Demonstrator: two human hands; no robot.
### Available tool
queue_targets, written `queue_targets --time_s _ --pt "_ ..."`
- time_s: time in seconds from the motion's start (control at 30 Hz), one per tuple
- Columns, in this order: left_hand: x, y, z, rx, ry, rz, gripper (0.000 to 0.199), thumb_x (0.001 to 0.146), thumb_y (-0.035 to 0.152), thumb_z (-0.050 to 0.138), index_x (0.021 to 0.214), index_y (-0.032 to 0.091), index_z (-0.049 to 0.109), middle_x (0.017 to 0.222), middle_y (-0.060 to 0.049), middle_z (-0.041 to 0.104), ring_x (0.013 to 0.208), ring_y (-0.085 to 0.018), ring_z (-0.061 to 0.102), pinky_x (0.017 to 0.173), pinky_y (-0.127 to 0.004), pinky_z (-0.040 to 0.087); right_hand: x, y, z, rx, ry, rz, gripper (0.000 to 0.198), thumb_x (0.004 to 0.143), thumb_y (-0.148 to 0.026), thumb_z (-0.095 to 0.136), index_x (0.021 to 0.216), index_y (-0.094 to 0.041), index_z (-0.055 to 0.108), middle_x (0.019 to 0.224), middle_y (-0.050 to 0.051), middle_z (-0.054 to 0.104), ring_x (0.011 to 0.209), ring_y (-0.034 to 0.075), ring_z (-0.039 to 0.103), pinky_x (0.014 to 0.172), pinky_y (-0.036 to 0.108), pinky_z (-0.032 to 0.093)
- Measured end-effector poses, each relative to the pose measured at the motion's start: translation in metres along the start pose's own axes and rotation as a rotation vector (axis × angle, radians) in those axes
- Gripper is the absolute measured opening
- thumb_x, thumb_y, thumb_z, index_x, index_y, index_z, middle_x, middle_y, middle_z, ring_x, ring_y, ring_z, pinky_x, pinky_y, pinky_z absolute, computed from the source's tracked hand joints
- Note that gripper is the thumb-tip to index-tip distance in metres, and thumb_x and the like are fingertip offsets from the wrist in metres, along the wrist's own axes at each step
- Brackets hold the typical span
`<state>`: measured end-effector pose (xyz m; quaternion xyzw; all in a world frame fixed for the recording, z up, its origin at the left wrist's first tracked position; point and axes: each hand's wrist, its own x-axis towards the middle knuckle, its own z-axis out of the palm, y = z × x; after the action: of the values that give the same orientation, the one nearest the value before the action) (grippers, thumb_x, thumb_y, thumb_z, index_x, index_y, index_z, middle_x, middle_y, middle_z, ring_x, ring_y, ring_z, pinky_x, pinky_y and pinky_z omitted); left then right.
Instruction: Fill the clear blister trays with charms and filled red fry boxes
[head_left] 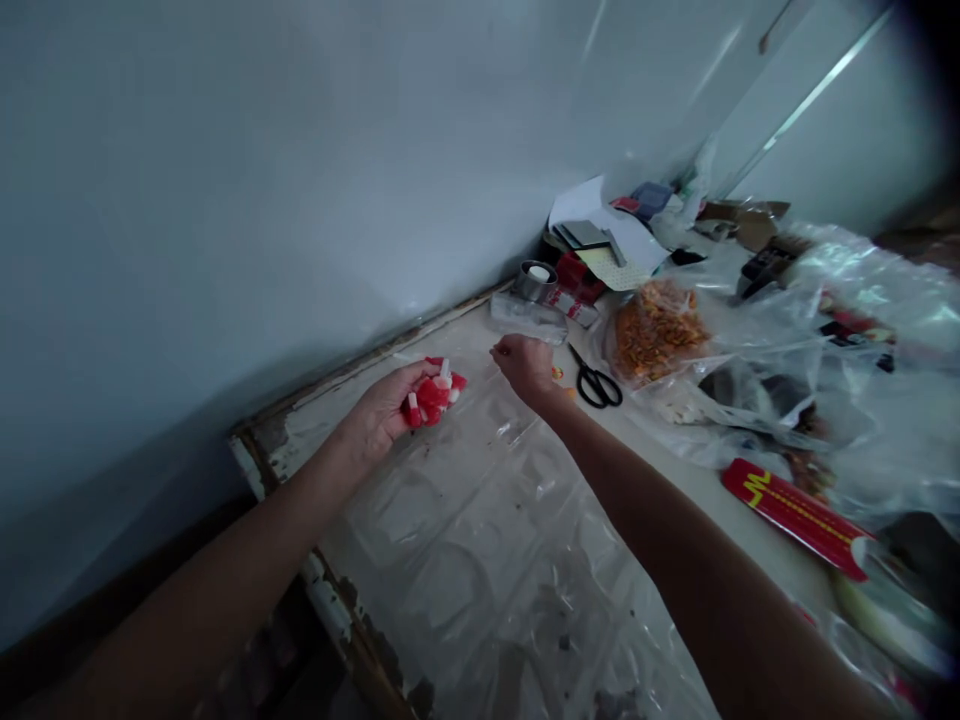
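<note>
My left hand [391, 398] is closed around a cluster of small red and white pieces [431, 395], whose exact kind I cannot make out. To its right, my right hand [525, 365] hovers over the table with curled fingers; whatever they may hold is hidden. Just beyond that hand lies a clear plastic packet [529, 318]. Black-handled scissors [598, 385] rest to the right of it, blades pointing away. Beneath both hands spreads a clear plastic sheet [450, 580] with round moulded shapes.
A bag of orange-brown dried food [656, 335] and crumpled clear plastic bags [885, 400] crowd the right side. A red packet [795, 515] lies nearer. At the back stand a tape roll [534, 285] and papers [600, 225]. The wall [300, 180] borders the worn table edge [330, 600].
</note>
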<state>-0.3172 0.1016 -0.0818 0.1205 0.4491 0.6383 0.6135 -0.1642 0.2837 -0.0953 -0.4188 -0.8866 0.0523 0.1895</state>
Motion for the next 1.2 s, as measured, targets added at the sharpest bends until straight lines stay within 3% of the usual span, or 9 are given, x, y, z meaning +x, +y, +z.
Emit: queue_targets --time_s 0.2,0.43,0.57,0.67,0.77,0.87,1.0,1.1,1.2 --pt "-0.003 0.001 0.004 -0.005 -0.019 -0.09 0.019 0.081 0.014 0.055 0.097 0.014 0.066 0.082 -0.011 0.075 0.066 -0.019 0.071 0.05 -0.024 0.055 -0.029 -0.004 0.01 -0.332 -0.063 -0.263 0.025 0.099 -0.024 0.051 0.097 -0.015 0.074 0.102 0.016 0.073 0.101 0.028 0.059 0.084 0.037 0.037" --pt "-0.009 0.001 0.011 0.137 -0.036 -0.205 0.021 0.088 0.021 0.055 0.103 0.013 0.068 0.08 -0.01 0.075 0.056 -0.018 0.068 0.045 -0.024 0.052 -0.019 -0.011 0.004 -0.335 -0.154 -0.208 0.031 0.1 -0.033 0.055 0.09 -0.015 0.078 0.096 0.015 0.075 0.095 0.026 0.063 0.083 0.036 0.039" --pt "-0.006 -0.001 0.012 0.137 -0.102 -0.263 0.018 0.087 0.018 0.056 0.098 0.011 0.07 0.076 -0.011 0.075 0.057 -0.017 0.069 0.051 -0.024 0.055 -0.012 -0.029 -0.019 0.136 -0.191 -0.113 0.043 0.101 -0.046 0.05 0.088 -0.017 0.08 0.086 0.008 0.076 0.083 0.02 0.066 0.072 0.028 0.042" --pt "-0.001 -0.008 0.016 0.089 -0.141 -0.296 0.014 0.084 0.012 0.059 0.093 0.01 0.069 0.079 -0.011 0.075 0.065 -0.019 0.072 0.057 -0.025 0.058 -0.011 -0.049 -0.035 0.583 -0.442 -0.126 0.032 0.086 -0.049 0.068 0.082 -0.02 0.08 0.075 0.001 0.073 0.067 0.014 0.061 0.062 0.024 0.042" --pt "0.003 -0.014 0.017 0.055 -0.152 -0.305 0.013 0.083 0.011 0.062 0.094 0.009 0.069 0.084 -0.012 0.076 0.071 -0.02 0.074 0.062 -0.027 0.059 -0.005 -0.058 -0.039 0.775 -0.615 -0.019 0.024 0.068 -0.041 0.081 0.065 -0.019 0.075 0.059 -0.001 0.066 0.052 0.011 0.051 0.051 0.023 0.037" --pt "0.0 -0.012 0.01 0.022 -0.104 -0.319 0.013 0.082 0.017 0.068 0.093 0.009 0.069 0.082 -0.013 0.076 0.062 -0.019 0.071 0.057 -0.029 0.059 0.016 -0.049 -0.03 0.878 -0.38 0.117 0.029 0.067 -0.045 0.081 0.07 -0.016 0.075 0.058 0.002 0.066 0.048 0.011 0.05 0.046 0.023 0.036" --pt "-0.019 0.008 -0.014 -0.094 0.022 -0.169 0.01 0.086 0.018 0.06 0.087 0.011 0.068 0.078 -0.008 0.075 0.054 -0.014 0.067 0.051 -0.022 0.056 0.053 -0.04 -0.002 0.557 -0.032 0.053 0.027 0.086 -0.037 0.064 0.084 -0.013 0.077 0.071 0.007 0.073 0.062 0.016 0.063 0.058 0.026 0.044" --pt "-0.035 0.025 -0.037 -0.178 0.12 -0.053 0.013 0.088 0.017 0.056 0.091 0.01 0.067 0.081 -0.01 0.075 0.057 -0.013 0.068 0.05 -0.021 0.056 0.065 -0.046 0.022 0.043 -0.045 -0.143 0.026 0.093 -0.026 0.055 0.09 -0.016 0.079 0.085 0.009 0.076 0.077 0.02 0.067 0.068 0.029 0.044" --pt "-0.043 0.036 -0.055 -0.273 0.192 0.028 0.019 0.088 0.014 0.056 0.101 0.007 0.067 0.09 -0.014 0.075 0.068 -0.017 0.072 0.059 -0.024 0.061 0.057 -0.053 0.042 -0.152 -0.083 -0.224 0.026 0.094 -0.024 0.054 0.095 -0.016 0.079 0.1 0.015 0.075 0.091 0.026 0.065 0.076 0.034 0.043"
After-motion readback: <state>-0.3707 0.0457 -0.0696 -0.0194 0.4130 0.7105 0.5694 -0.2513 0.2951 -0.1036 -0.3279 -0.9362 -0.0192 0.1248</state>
